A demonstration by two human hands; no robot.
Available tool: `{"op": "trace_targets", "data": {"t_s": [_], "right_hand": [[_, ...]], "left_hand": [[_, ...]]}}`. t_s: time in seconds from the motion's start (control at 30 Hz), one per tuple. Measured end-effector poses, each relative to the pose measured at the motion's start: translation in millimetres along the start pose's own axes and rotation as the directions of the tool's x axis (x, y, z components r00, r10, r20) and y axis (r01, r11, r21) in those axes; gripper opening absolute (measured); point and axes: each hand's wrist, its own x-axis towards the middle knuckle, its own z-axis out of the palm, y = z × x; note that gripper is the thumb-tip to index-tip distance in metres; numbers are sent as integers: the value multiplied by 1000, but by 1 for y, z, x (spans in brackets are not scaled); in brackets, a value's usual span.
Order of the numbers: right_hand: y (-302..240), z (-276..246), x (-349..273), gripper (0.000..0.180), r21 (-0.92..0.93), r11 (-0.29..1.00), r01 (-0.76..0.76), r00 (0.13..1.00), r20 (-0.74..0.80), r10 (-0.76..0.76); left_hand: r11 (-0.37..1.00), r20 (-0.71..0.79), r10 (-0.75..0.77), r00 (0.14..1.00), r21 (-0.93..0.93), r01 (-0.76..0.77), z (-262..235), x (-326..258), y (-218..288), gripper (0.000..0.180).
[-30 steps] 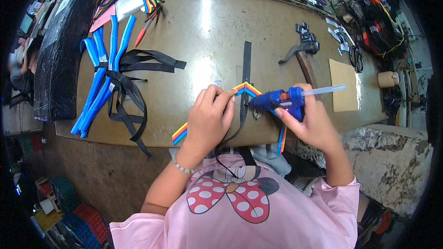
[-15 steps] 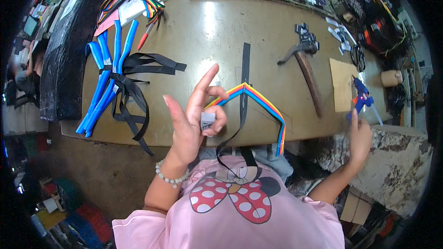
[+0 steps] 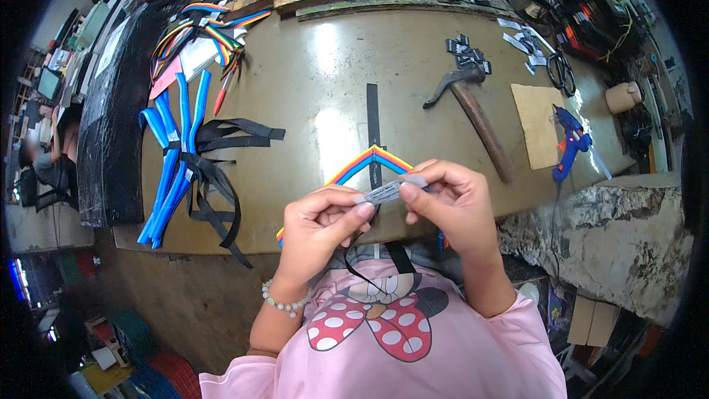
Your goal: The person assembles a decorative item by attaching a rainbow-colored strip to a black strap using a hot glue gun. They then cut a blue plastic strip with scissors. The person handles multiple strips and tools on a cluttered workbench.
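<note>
Grip condition: my left grip (image 3: pixel 316 227) is closed, thumb against fingers, on the near-left end of a small pale printed label (image 3: pixel 383 193); my right grip (image 3: pixel 456 205) pinches its far-right end. The label is held between the two, its long axis slanting from lower left to upper right, above the front of the desk (image 3: pixel 295 59).

Governing relation: the peak of the multicoloured striped strap (image 3: pixel 351 168) lies just beyond the label, away from me and slightly left of its middle. There it crosses the black webbing strap (image 3: pixel 372 112), whose long axis points away from me. Neither grip is clearly nearer the peak; my right covers part of the strap's right limb.

Markings: the label carries rows of dark print, too small to read. Pale tags (image 3: pixel 173 136) on the blue strap bundle (image 3: pixel 165 196) also bear illegible marks.
</note>
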Motion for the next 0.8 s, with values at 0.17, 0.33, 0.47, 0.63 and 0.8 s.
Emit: {"op": "trace_targets", "data": {"t_s": [0.17,0.33,0.47,0.63,0.8], "right_hand": [[14,-4,-5,24,234,960,-153,988,44,146],[27,3,-8,31,276,939,-204,972,168,161],[33,7,-7,34,394,903,-172,984,118,136],[27,-6,-2,30,327,930,-165,984,123,131],[18,-13,-6,28,180,973,-144,981,153,117]], "left_hand": [[993,-22,-16,1000,-114,14,1,4,-4,12],[994,82,-19,996,-110,28,8,9,-1,14],[974,117,-98,988,-195,119,14,12,0,18],[991,78,-94,992,-91,101,13,14,-1,21],[991,-52,21,998,132,-14,13,8,1,15]]}}
